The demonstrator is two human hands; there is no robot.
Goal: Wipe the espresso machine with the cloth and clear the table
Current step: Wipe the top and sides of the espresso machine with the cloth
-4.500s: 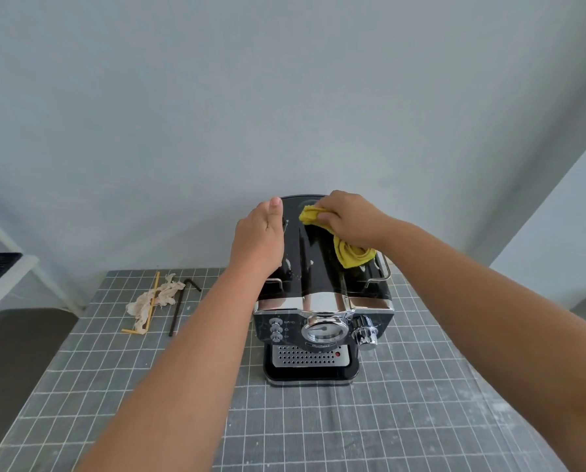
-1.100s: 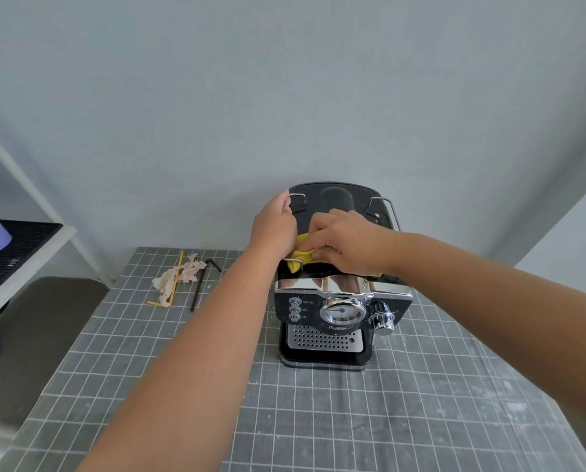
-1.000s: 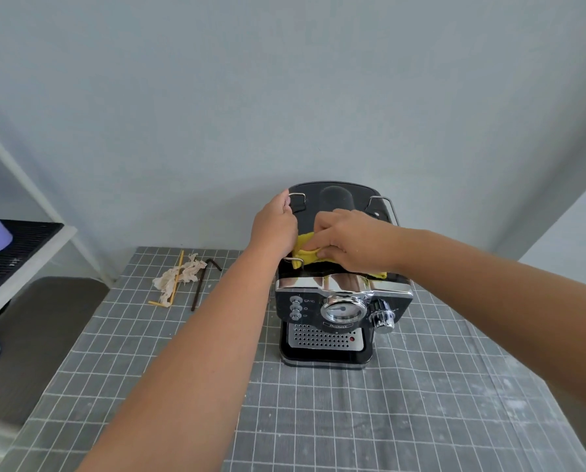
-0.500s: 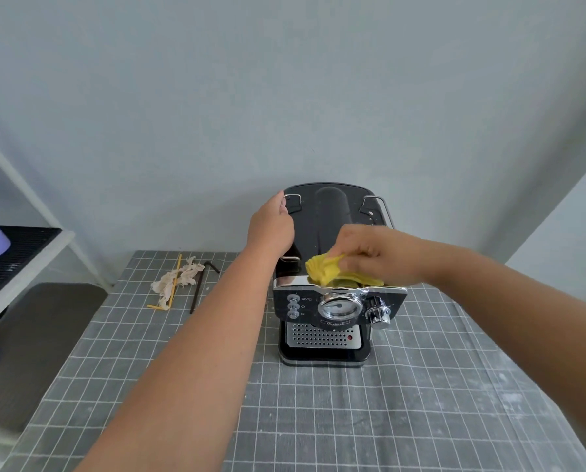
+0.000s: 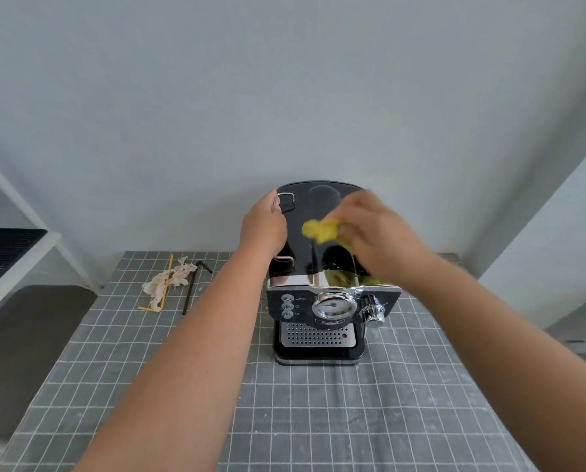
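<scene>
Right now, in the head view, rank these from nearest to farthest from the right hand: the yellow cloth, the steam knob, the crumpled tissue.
1. The yellow cloth: gripped in the right hand itself, over the machine's top.
2. The steam knob: on the machine's front, below the hand.
3. The crumpled tissue: far left on the table, beyond the left arm.

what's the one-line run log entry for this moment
phase: wiping machine top | right hand: holds yellow cloth | left hand: steadies espresso machine | straws, crumpled paper: uncleared
</scene>
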